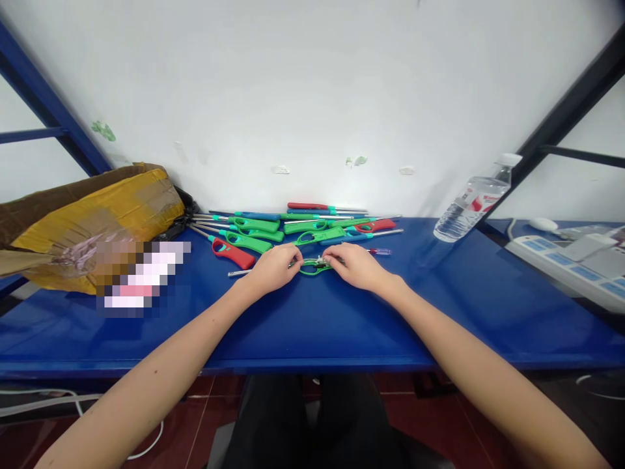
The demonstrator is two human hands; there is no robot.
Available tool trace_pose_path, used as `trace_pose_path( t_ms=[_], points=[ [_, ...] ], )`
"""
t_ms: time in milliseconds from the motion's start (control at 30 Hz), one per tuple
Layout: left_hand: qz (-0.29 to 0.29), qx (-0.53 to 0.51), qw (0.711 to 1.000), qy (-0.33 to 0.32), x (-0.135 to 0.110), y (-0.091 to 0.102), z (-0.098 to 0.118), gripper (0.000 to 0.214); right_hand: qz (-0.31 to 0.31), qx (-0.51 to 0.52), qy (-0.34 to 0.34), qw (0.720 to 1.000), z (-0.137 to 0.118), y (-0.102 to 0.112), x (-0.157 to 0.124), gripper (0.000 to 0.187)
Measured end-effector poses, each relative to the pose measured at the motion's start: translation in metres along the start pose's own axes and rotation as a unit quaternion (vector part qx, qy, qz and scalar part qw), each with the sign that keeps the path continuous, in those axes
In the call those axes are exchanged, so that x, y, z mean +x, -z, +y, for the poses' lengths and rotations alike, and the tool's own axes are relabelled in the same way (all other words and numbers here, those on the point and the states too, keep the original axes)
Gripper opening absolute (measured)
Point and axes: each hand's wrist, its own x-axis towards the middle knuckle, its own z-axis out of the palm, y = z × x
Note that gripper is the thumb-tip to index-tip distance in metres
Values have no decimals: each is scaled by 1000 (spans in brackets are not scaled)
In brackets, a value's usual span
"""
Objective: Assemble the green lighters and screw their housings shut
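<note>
Between my two hands, on the near side of the pile, lies a green long-nosed lighter (310, 271) with its inner parts showing. My left hand (274, 267) is closed on its left part, and a metal tube (237, 273) sticks out beyond that hand. With thumb and fingers pinched, my right hand (360, 264) grips the lighter's right part at the small inner pieces. My fingers hide much of the lighter. Just behind my right hand is a screwdriver (381, 251) with a clear purplish handle. Several green, red and blue lighters (251, 241) lie heaped behind both hands.
A taped cardboard box (97, 228) stands at the left of the blue table (312, 332). A water bottle (471, 202) leans against the frame post on the right, with a white power strip (571, 267) beyond it. The white wall (312, 98) closes off the back.
</note>
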Motion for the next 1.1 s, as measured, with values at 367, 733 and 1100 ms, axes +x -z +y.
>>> trace_pose_path(
  t_ms=[367,733,1100],
  points=[
    [33,-107,994,5,3,-2,-4,12,-3,-3,1,1000,-3,2,0,23],
    [29,-97,995,-17,3,2,-13,16,-5,-5,-5,1000,-2,2,0,22],
    [9,-122,992,-11,-1,15,-16,18,-5,-5,-5,1000,-3,3,-1,23]
  ],
)
